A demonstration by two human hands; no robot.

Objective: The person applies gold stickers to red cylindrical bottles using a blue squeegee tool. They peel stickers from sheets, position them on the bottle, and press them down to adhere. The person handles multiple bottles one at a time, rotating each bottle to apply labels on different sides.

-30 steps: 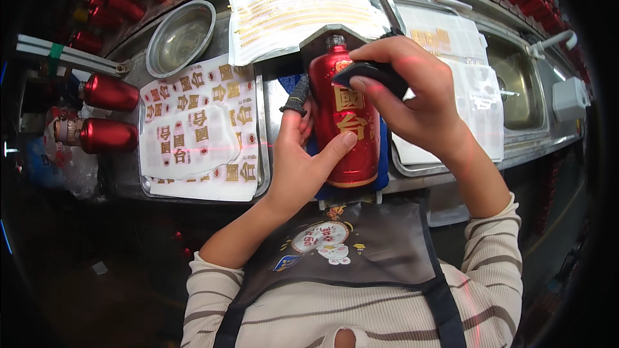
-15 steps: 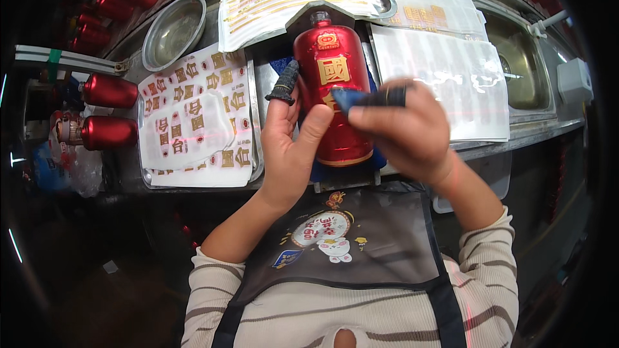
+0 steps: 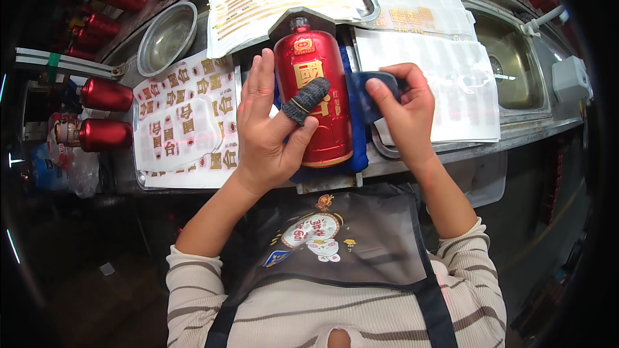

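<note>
A red metallic bottle with gold characters and a gold emblem lies on its back on a blue cloth, neck pointing away from me. My left hand is at its left side with fingers spread. A dark grey knitted sleeve covers its index finger, which reaches across the bottle over the lower gold character and hides part of it. My right hand pinches a dark blue flat scraper at the bottle's right edge. Whether the scraper touches the bottle I cannot tell.
Sheets of gold character decals lie on a tray at the left. Striped gold sheets are at the back, white backing sheets at the right, beside a sink. A metal bowl and more red bottles stand at the left.
My right hand has moved the scraper from the lower gold character to the bottle's right edge. My left index finger has swung from beside the bottle to across its front.
</note>
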